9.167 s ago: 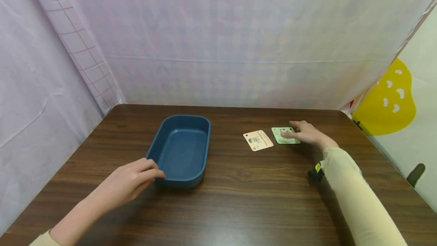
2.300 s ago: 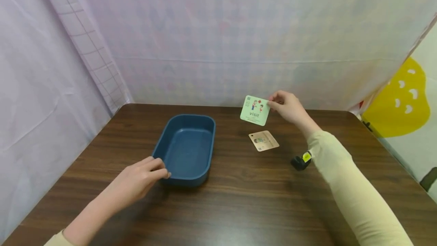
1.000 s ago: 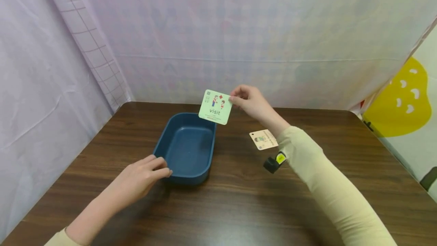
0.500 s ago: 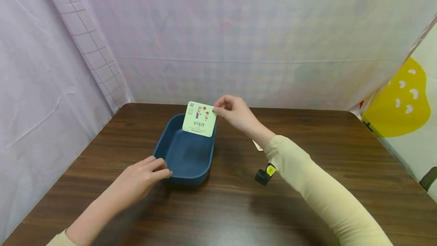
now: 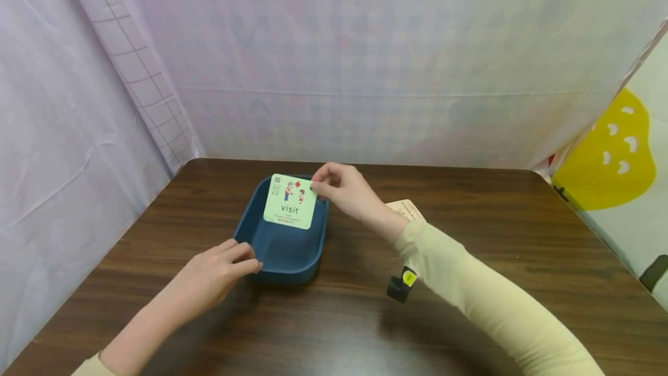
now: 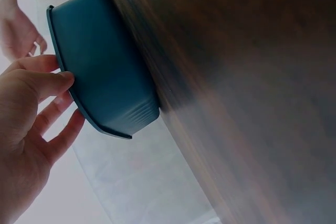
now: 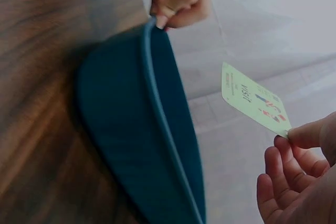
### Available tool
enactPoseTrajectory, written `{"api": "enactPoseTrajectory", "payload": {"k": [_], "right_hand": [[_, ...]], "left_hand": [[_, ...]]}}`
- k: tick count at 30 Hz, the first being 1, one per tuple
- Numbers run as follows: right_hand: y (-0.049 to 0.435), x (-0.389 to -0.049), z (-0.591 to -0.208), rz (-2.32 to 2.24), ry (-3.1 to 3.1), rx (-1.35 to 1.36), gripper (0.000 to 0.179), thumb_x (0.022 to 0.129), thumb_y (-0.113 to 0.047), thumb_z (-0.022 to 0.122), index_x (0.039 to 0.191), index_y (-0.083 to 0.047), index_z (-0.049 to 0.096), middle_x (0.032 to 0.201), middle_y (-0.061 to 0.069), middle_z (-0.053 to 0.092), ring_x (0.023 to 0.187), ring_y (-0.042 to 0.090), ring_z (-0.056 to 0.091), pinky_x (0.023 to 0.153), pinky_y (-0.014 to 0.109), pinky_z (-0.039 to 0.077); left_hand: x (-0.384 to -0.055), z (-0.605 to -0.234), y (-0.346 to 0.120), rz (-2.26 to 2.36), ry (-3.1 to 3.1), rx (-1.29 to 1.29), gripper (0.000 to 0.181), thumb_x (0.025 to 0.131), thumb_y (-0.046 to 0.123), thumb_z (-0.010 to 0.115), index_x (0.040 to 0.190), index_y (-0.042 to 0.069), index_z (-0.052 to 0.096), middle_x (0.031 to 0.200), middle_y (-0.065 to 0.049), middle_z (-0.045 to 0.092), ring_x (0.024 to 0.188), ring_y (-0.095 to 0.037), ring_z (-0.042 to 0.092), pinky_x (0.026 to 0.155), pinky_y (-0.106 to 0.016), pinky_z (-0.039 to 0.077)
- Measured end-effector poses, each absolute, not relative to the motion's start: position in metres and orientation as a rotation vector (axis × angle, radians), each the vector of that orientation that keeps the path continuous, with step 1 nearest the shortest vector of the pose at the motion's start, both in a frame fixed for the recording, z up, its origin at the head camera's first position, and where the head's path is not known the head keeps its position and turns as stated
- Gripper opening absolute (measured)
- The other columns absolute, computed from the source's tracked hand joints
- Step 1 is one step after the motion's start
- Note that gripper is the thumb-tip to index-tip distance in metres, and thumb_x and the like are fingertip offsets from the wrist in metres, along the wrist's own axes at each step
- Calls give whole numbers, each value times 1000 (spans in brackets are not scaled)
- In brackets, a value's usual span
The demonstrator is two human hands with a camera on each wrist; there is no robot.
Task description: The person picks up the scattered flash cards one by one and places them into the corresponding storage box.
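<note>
My right hand (image 5: 349,193) pinches a pale green card (image 5: 290,202) by its corner between thumb and fingers. The card bears the word "visit" and two small figures. In the head view it overlaps the far part of a blue rectangular bin (image 5: 284,251); the right wrist view shows the card (image 7: 254,99) held above the bin's rim. At the bin's near left corner, my left hand (image 5: 216,268) grips the rim, thumb outside in the left wrist view. A cream card (image 5: 409,210) lies on the table, partly hidden behind my right wrist.
The dark wooden table (image 5: 360,329) carries the bin and the cream card. A black wrist camera (image 5: 399,289) hangs under the right sleeve. White cloth curtains (image 5: 365,62) stand behind and to the left; a yellow shape (image 5: 607,155) is printed on the right one.
My right hand has lifted the green card from the table and carried it left, then lower over the bin. The cream card stays on the table. My left hand stays on the rim.
</note>
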State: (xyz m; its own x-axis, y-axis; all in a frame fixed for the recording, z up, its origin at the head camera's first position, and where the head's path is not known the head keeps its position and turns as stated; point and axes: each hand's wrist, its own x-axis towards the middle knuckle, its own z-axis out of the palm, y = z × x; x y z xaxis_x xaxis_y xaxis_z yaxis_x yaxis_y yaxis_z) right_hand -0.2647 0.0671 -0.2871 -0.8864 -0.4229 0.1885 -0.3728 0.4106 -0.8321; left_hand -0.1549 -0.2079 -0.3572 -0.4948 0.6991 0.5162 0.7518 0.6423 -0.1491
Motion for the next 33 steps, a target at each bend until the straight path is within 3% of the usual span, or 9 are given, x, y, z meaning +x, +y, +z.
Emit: {"api": "enactPoseTrajectory", "payload": {"k": [4, 10, 16, 19, 21, 23, 30, 32, 33], "right_hand": [[64, -260, -293, -1503, 2564, -732, 12, 98, -20, 61, 105, -10, 65, 93, 19, 67, 90, 38, 63, 66, 30, 48], [59, -254, -293, -1505, 2549, -750, 12, 97, -19, 62, 104, -10, 65, 90, 14, 67, 89, 34, 65, 73, 36, 54], [58, -251, -293, -1497, 2550, -752, 11, 97, -18, 63, 104, -10, 65, 91, 14, 68, 90, 34, 65, 70, 28, 52], [58, -251, -294, -1493, 2546, -764, 12, 97, -18, 63, 104, -9, 65, 92, 17, 68, 90, 34, 66, 70, 28, 52], [58, -251, -295, -1489, 2542, -779, 13, 97, -17, 63, 105, -8, 65, 94, 18, 69, 89, 32, 66, 72, 28, 53], [58, -252, -295, -1479, 2541, -792, 15, 97, -17, 63, 107, -8, 66, 97, 18, 69, 89, 29, 66, 73, 29, 54], [61, -253, -297, -1423, 2574, -824, 25, 95, -20, 65, 120, -13, 67, 111, 7, 71, 95, 19, 68, 79, 30, 56], [62, -253, -297, -1413, 2578, -831, 28, 95, -21, 66, 122, -15, 66, 114, 7, 70, 95, 18, 68, 80, 30, 56], [63, -253, -297, -1410, 2577, -831, 29, 95, -22, 66, 123, -15, 66, 115, 7, 70, 95, 18, 68, 80, 30, 56]], "left_hand": [[-155, -358, -208, -131, -2329, -1125, 36, 76, -1, 75, 100, 25, 69, 93, 9, 58, 81, -7, 51, 60, -19, 48], [-154, -358, -208, -133, -2369, -1113, 34, 77, 0, 77, 100, 25, 68, 93, 10, 58, 81, -6, 50, 60, -17, 47], [-155, -358, -208, -127, -2368, -1112, 34, 78, 0, 77, 100, 25, 68, 93, 10, 58, 82, -6, 50, 62, -18, 48], [-156, -358, -208, -132, -2345, -1125, 17, 96, 10, 60, 100, 25, 68, 93, 10, 58, 82, -6, 50, 62, -18, 48], [-156, -359, -208, -139, -2326, -1128, 29, 107, 21, 41, 100, 25, 68, 93, 10, 57, 82, -6, 50, 62, -18, 48], [-156, -359, -207, -143, -2305, -1128, 49, 108, 30, 20, 99, 25, 68, 92, 10, 57, 81, -6, 50, 61, -18, 47], [-156, -359, -207, -133, -2277, -1140, 47, 109, 28, 22, 98, 24, 67, 93, 10, 57, 82, -6, 51, 63, -20, 49], [-156, -360, -207, -135, -2277, -1138, 59, 107, 33, 10, 98, 25, 67, 92, 10, 57, 82, -6, 51, 63, -19, 49], [-156, -360, -207, -134, -2279, -1138, 59, 107, 33, 10, 98, 25, 67, 93, 10, 57, 82, -6, 51, 63, -19, 49]]}}
